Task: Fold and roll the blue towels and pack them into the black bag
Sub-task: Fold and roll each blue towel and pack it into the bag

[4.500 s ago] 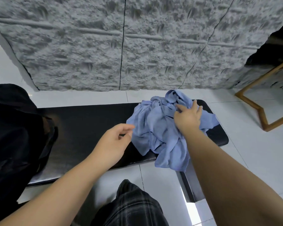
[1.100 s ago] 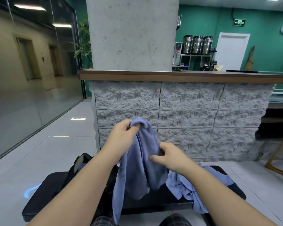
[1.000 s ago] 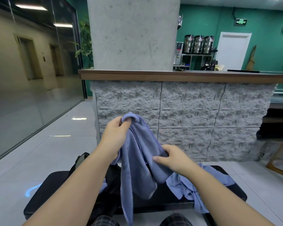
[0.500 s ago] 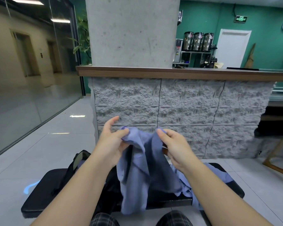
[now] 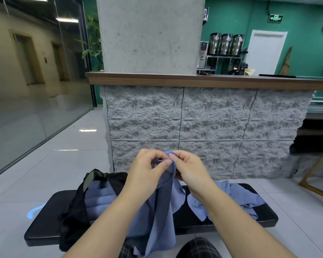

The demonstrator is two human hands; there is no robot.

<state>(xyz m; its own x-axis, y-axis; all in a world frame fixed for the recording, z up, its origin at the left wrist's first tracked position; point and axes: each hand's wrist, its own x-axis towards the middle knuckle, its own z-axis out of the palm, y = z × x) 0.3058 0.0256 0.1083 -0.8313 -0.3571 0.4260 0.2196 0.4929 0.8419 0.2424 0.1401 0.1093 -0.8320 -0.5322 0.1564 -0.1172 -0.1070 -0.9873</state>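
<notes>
A café or drinks shop's seating area is showing here: a wood-topped counter [image 5: 203,81] faced in rough grey stone is running across the room, three steel beverage urns [image 5: 226,44] are standing on a shelf behind it, and a green exit sign [image 5: 275,18] is glowing on the teal wall.

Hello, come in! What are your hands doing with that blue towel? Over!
Left hand and right hand both pinch the held towel at its top edge. Black bag open, rolls inside. Loose towels wait on bench. Nothing blocking.
</notes>
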